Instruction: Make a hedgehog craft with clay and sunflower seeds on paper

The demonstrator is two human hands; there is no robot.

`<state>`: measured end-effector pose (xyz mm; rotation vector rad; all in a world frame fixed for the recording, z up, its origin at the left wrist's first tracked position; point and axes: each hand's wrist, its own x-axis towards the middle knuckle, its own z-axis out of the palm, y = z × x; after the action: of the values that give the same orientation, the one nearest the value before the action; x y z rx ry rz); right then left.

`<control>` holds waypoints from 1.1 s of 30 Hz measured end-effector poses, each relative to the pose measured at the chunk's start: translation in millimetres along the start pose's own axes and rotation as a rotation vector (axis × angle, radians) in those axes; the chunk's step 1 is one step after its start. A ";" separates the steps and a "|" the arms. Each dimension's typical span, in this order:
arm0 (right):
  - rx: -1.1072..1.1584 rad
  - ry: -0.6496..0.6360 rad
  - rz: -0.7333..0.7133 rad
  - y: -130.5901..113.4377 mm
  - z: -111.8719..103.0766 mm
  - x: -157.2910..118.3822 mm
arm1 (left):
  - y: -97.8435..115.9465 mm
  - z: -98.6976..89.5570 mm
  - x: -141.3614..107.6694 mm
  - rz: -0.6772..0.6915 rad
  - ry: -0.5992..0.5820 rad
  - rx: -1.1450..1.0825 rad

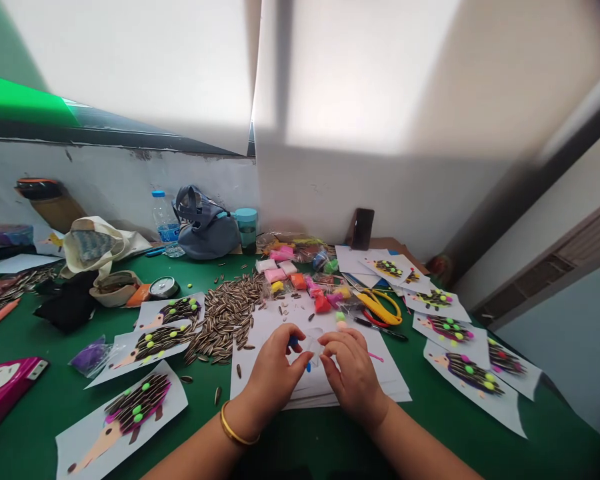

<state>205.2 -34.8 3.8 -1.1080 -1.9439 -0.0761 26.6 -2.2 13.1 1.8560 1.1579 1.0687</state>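
Observation:
Over a stack of white paper (395,383), my left hand (275,370) and my right hand (355,377) pinch a small clear plastic bag (311,344) from its two sides. Something blue (293,341) shows at my left fingers, and a second small blue piece sits below the bag; their kind is partly hidden. Behind my right hand lie small pale green and peach balls (341,320). A thin pink strip (375,357) sticks out to its right. Sunflower seeds (230,310) are heaped left of the paper, a few of them loose on it.
Hedgehog pictures with seed spines lie at left (135,413) and right (473,380). Behind the paper are bagged coloured clay packs (298,281), yellow-handled scissors (383,308) and a black pen (380,328). A phone (362,229), bottle (166,227), blue bag (207,230) and cup (247,230) stand along the wall.

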 end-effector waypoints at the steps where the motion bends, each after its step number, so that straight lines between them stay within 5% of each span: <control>1: -0.002 0.003 0.017 0.6 0.2 -0.1 | 1.1 -0.6 -0.9 0.050 0.016 -0.016; 6: -0.002 0.005 0.055 3.1 1.7 -1.6 | 4.5 -2.7 -2.9 0.252 -0.012 -0.098; 14: 0.065 0.007 0.080 4.3 1.6 -2.8 | -6.4 6.7 -3.4 -0.004 -0.049 -0.328; 33: 0.139 0.009 0.163 6.5 4.6 -6.6 | -0.6 1.8 -0.9 0.230 -0.125 -0.015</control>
<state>208.4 -33.3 -6.0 -1.1656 -1.8148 0.1396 27.7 -3.0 11.6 2.0493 0.8782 1.0643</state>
